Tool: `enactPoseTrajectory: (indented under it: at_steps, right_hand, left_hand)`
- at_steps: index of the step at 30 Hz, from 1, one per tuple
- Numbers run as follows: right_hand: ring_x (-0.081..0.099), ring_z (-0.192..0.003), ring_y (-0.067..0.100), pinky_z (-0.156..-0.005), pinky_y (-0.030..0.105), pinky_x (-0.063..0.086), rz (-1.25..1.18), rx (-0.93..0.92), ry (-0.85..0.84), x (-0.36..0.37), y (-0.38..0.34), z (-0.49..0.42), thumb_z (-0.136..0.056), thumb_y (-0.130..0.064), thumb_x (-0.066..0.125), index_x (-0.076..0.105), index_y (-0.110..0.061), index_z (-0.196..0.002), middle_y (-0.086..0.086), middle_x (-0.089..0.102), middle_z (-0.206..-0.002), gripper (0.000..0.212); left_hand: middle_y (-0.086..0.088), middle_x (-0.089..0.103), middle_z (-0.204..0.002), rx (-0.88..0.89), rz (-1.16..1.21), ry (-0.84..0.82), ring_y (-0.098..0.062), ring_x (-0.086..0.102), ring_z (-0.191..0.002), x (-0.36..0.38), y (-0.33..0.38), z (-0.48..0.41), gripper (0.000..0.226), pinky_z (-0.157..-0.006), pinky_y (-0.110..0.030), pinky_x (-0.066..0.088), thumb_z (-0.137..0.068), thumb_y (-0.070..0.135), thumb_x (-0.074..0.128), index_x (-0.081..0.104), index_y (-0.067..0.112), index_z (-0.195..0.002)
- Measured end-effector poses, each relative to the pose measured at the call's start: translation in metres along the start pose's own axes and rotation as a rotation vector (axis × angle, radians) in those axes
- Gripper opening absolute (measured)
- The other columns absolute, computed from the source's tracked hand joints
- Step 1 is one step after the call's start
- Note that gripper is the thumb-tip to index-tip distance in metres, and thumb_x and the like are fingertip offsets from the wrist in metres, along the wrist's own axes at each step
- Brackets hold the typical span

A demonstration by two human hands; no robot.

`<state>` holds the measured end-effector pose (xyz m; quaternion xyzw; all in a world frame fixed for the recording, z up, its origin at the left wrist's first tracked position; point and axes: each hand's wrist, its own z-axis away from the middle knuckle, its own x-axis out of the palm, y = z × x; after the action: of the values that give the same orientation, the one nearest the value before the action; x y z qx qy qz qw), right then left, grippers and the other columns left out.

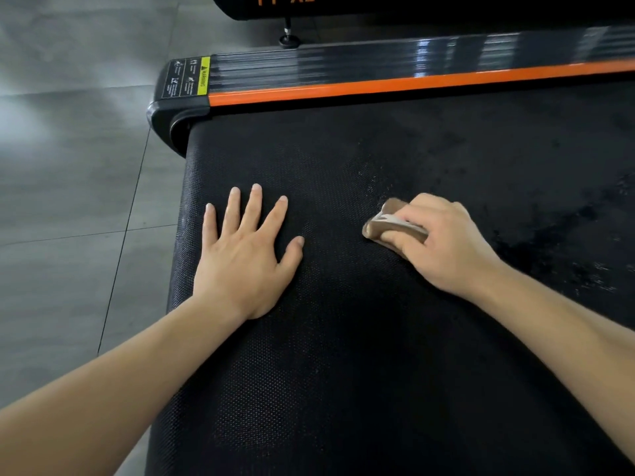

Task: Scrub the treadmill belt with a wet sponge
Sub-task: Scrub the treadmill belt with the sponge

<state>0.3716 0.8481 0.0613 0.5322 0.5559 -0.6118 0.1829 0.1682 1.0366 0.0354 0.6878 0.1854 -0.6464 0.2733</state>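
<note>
- Sponge (391, 228) gripped in curled right hand (443, 242), pressed on treadmill belt (343, 372) mid-width.
- Left hand (244, 252) laid flat, fingers spread, nothing held.
- Wet patches seen to right; left/near belt looks dry, prob. unscrubbed yet.

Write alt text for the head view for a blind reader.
A right hand grips a brown sponge against a black treadmill belt; the left hand rests flat on the belt, fingers spread. Wet patches show to the right, an orange-edged side rail beyond.

The treadmill belt (343, 372) bears a sponge (379, 231) and left hand (245, 259).
</note>
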Motion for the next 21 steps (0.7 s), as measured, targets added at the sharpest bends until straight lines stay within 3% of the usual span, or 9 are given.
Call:
enactPoseTrajectory:
  at_steps: [5, 8, 11, 14, 16, 21]
  right_hand:
    - [0.057, -0.086, 0.029, -0.081, 0.048, 0.047, 0.153, 0.231, 0.195, -0.011, 0.028, -0.028, -0.095, -0.045, 0.060, 0.072, -0.024, -0.101, -0.003, 0.051, -0.085, 0.025]
    - [0.051, -0.076, 0.023, -0.073, 0.039, 0.040, 0.098, 0.059, 0.117, 0.005, 0.002, 0.007, -0.090, -0.046, 0.059, 0.066, -0.025, -0.085, -0.006, 0.048, -0.080, 0.024]
    - [0.052, -0.080, 0.018, -0.077, 0.039, 0.037, 0.078, -0.007, -0.002, 0.000, 0.002, 0.026, -0.090, -0.051, 0.053, 0.069, -0.023, -0.084, -0.007, 0.051, -0.080, 0.033]
    - [0.056, -0.083, 0.024, -0.082, 0.047, 0.046, 0.158, 0.157, 0.128, -0.012, 0.024, 0.000, -0.095, -0.046, 0.060, 0.072, -0.024, -0.094, -0.003, 0.054, -0.083, 0.026]
    - [0.056, -0.081, 0.026, -0.080, 0.048, 0.047, 0.162, 0.220, 0.174, -0.008, 0.021, 0.003, -0.095, -0.041, 0.063, 0.069, -0.021, -0.091, -0.001, 0.054, -0.083, 0.022]
    - [0.047, -0.075, 0.014, -0.070, 0.038, 0.036, 0.018, -0.024, 0.010, -0.003, -0.014, 0.064, -0.090, -0.052, 0.052, 0.062, -0.033, -0.086, -0.013, 0.044, -0.077, 0.022]
  left_hand:
    - [-0.003, 0.008, -0.172, 0.001, -0.005, 0.002, -0.028, -0.002, -0.159, 0.000, 0.000, 0.000, 0.075, -0.127, -0.054, -0.002, -0.095, 0.068, 0.013, 0.018, 0.035, -0.162]
    - [-0.004, 0.007, -0.172, 0.001, -0.006, -0.006, -0.028, -0.004, -0.159, -0.001, 0.000, 0.000, 0.077, -0.126, -0.054, -0.003, -0.095, 0.069, 0.011, 0.016, 0.034, -0.163]
    - [-0.004, 0.007, -0.172, -0.003, 0.004, -0.007, -0.028, -0.003, -0.159, -0.002, 0.000, 0.001, 0.077, -0.126, -0.054, -0.002, -0.094, 0.069, 0.011, 0.017, 0.034, -0.163]
    - [-0.004, 0.008, -0.172, -0.002, 0.009, -0.004, -0.028, -0.003, -0.159, -0.001, 0.000, 0.000, 0.077, -0.126, -0.054, -0.002, -0.094, 0.069, 0.011, 0.018, 0.034, -0.162]
    - [-0.004, 0.008, -0.172, -0.003, 0.011, -0.001, -0.028, -0.003, -0.159, -0.001, 0.000, 0.001, 0.077, -0.126, -0.054, -0.002, -0.094, 0.070, 0.011, 0.018, 0.034, -0.162]
    - [-0.004, 0.007, -0.172, -0.010, 0.016, -0.005, -0.028, -0.003, -0.159, 0.000, 0.000, 0.000, 0.077, -0.126, -0.054, -0.003, -0.095, 0.070, 0.012, 0.017, 0.034, -0.163]
